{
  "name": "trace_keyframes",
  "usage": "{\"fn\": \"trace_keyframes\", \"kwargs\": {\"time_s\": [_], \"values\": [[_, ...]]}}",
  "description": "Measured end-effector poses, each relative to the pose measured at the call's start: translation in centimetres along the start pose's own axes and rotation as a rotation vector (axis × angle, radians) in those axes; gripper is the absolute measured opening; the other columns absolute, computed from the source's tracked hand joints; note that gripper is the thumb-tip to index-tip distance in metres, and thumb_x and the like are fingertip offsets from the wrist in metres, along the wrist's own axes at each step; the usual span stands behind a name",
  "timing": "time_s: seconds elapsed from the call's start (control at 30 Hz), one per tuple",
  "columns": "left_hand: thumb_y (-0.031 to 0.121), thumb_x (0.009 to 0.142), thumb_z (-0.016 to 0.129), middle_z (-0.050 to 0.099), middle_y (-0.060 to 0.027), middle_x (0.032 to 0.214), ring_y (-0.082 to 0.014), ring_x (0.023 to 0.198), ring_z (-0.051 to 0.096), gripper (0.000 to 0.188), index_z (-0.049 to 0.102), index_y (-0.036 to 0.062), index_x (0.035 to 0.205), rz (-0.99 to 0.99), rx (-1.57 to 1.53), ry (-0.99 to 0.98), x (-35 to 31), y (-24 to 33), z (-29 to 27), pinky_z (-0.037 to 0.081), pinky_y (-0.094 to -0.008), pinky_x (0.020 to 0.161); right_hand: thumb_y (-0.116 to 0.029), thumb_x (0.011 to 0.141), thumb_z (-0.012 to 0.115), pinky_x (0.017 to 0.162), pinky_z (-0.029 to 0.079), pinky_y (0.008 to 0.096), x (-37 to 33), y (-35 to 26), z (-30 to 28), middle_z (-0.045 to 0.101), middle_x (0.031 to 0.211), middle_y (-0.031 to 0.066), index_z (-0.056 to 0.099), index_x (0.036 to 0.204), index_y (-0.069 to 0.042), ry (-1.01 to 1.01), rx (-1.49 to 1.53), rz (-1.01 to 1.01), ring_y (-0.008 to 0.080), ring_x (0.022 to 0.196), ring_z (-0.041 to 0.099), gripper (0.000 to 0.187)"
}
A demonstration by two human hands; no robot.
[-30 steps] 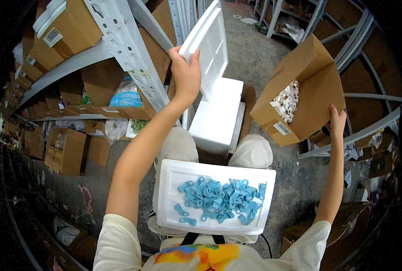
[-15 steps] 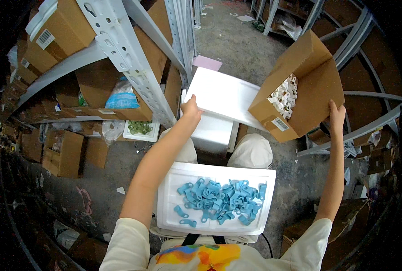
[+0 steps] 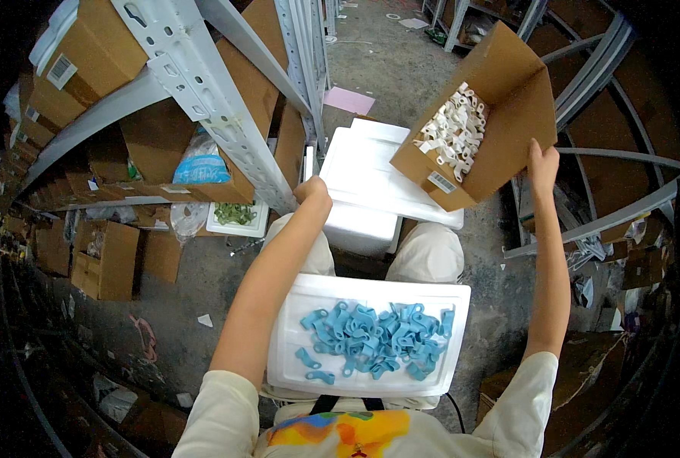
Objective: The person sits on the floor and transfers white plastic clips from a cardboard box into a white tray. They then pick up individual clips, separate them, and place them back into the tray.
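Note:
My right hand [image 3: 542, 169] is closed on the near right edge of an open cardboard box [image 3: 517, 126], which tilts toward me. Many small white plastic parts [image 3: 456, 131] lie inside it. Left of the box, a shallow white tray [image 3: 367, 172] rests over a white block-like container [image 3: 361, 227]. At the tray's left edge is my left hand [image 3: 313, 192], its fingers curled round the rim and partly hidden. The box's lower corner overlaps the tray's right part. On my lap sits another white tray [image 3: 294, 305] with a heap of blue looped plastic pieces [image 3: 378, 336].
A grey metal shelf post [image 3: 210, 107] stands close by my left arm. Cardboard boxes [image 3: 105, 256] and a small tray of green pieces [image 3: 237, 215] are on the left. More metal shelving [image 3: 622, 160] lines the right. Pink paper [image 3: 349, 101] lies on the floor ahead.
The cardboard box has moved left and farther away in my right hand. The far white tray has shifted and come down over the white container, with my left hand slightly lower at its edge.

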State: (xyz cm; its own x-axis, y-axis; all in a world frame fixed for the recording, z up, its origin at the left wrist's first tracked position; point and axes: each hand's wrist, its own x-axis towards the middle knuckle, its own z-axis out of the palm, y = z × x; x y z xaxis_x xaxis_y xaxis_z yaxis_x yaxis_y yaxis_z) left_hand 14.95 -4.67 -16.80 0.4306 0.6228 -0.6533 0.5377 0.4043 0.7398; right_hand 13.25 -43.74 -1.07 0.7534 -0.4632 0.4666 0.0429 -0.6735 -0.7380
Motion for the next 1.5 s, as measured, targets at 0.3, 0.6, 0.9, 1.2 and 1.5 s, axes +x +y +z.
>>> {"fn": "trace_keyframes", "kwargs": {"time_s": [0.3,0.6,0.9,1.2,1.5], "values": [[0.015,0.076,0.054,0.029,-0.0244,0.124,-0.0377,0.116,0.026,0.054,0.029,-0.0034,0.12,1.164,0.467,-0.063,-5.5,-0.4,0.2,0.024,-0.0434,0.096,-0.018,0.079,0.051,0.066,0.043,0.0373,-1.4,-5.3,3.8,0.06,0.077,0.0217,0.055,0.084,0.008,0.036,0.019,-0.113,0.0344,0.074,0.058,0.027],[0.019,0.076,0.058,0.035,-0.02,0.117,-0.032,0.111,0.034,0.056,0.029,-0.0023,0.119,1.258,0.057,-0.616,-15.1,2.6,-1.3,0.027,-0.0396,0.094,-0.016,0.08,0.049,0.061,0.044,0.0404,-2.7,-8.8,5.1,0.056,0.071,0.0254,0.054,0.079,0.006,0.045,-0.047,-0.226,0.0394,0.07,0.056,0.023],[0.044,0.07,0.062,0.021,-0.0263,0.128,-0.039,0.107,0.041,0.092,0.009,0.002,0.132,0.11,0.105,-0.978,-9.3,3.4,0.5,0.042,-0.042,0.082,-0.012,0.082,0.047,0.055,0.043,0.0371,-5.9,-11.0,6.5,0.056,0.07,0.0238,0.052,0.087,0.005,0.076,-0.001,-0.296,0.0374,0.066,0.056,0.018],[0.045,0.069,0.064,0.018,-0.0271,0.13,-0.0387,0.112,0.036,0.094,0.006,0.0069,0.133,0.189,0.016,-0.97,-7.9,2.8,2.0,0.041,-0.0432,0.082,-0.008,0.08,0.048,0.045,0.042,0.043,-6.5,-11.3,7.2,0.053,0.058,0.0227,0.049,0.1,0.0,0.115,0.01,-0.405,0.0376,0.051,0.053,0.021],[0.031,0.065,0.07,0.02,-0.0292,0.13,-0.0337,0.121,0.024,0.095,0.01,-0.0014,0.13,0.953,-0.047,-0.861,-10.8,6.5,-0.1,0.023,-0.0385,0.098,-0.008,0.079,0.049,0.047,0.044,0.0425,-6.3,-10.0,8.4,0.054,0.06,0.0219,0.044,0.111,-0.003,0.066,-0.023,-0.435,0.0368,0.052,0.055,0.033]]}}
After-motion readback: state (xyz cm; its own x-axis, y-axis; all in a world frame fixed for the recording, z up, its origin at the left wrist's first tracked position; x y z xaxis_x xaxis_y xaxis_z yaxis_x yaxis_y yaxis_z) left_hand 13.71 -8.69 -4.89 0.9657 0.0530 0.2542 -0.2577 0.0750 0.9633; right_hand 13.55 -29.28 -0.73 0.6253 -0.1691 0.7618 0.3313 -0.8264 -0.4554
